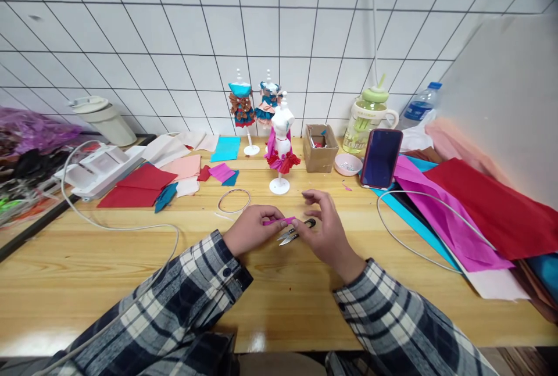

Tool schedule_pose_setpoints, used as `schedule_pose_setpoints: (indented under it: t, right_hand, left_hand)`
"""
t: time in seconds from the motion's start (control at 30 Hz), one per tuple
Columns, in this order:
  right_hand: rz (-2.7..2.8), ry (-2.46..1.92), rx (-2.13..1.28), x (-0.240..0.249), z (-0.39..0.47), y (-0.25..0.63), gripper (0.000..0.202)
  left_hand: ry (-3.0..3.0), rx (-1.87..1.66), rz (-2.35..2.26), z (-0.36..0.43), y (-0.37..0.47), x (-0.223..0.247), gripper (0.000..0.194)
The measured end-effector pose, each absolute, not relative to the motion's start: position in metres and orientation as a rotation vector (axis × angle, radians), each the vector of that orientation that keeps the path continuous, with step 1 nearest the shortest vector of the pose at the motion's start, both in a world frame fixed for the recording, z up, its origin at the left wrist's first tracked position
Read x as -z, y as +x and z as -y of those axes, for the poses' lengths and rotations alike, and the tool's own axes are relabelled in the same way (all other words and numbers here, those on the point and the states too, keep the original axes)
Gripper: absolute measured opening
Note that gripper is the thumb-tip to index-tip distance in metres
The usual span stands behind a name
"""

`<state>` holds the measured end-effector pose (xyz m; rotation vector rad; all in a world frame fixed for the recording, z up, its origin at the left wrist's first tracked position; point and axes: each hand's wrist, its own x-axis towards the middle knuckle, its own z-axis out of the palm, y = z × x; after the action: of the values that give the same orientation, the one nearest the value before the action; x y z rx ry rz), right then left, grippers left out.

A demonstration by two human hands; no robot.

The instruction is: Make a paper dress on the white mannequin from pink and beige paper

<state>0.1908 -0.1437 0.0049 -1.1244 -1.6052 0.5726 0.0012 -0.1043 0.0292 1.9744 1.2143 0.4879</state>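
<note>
My left hand (255,228) is closed on a small folded strip of magenta fabric (285,221) above the middle of the table. At the strip's right end is my right hand (325,233), its thumb against the fabric and its other fingers raised and spread. Small thread snips (291,236) with a black handle lie on the table under and between the hands. Just beyond them stands a white mini dress form (282,120) with magenta cloth and a red ruffle. A ring of thin wire or cord (234,200) lies beyond my left hand.
Two dressed mini forms (242,108) stand behind, beside a cardboard box (321,158), pink bowl (347,164), phone (381,158) and green-lidded bottle (368,114). Red fabric (135,184) and a power strip (102,169) lie left; layered fabrics (453,213) and a white cable (418,257) lie right.
</note>
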Motion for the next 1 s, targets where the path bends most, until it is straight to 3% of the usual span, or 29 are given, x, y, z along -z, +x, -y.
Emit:
schedule_pose_setpoints:
  t: [0.13, 0.5, 1.0]
  right_hand:
    - [1.897, -1.023, -0.097, -0.0145, 0.1458, 0.1976, 0.007]
    - [2.118, -1.11, 0.172, -0.0131, 0.1451, 0.1972, 0.012]
    - [2.128, -1.154, 0.226, -0.0155, 0.145, 0.1982, 0.012]
  left_hand:
    - [1.853, -0.489, -1.27, 0.1035, 0.0002, -0.0306, 0.034]
    - [1.864, -0.455, -1.221, 0.1069, 0.0013, -0.0322, 0.033]
    - [1.904, -0.543, -1.142, 0.1076, 0.0005, -0.0325, 0.031]
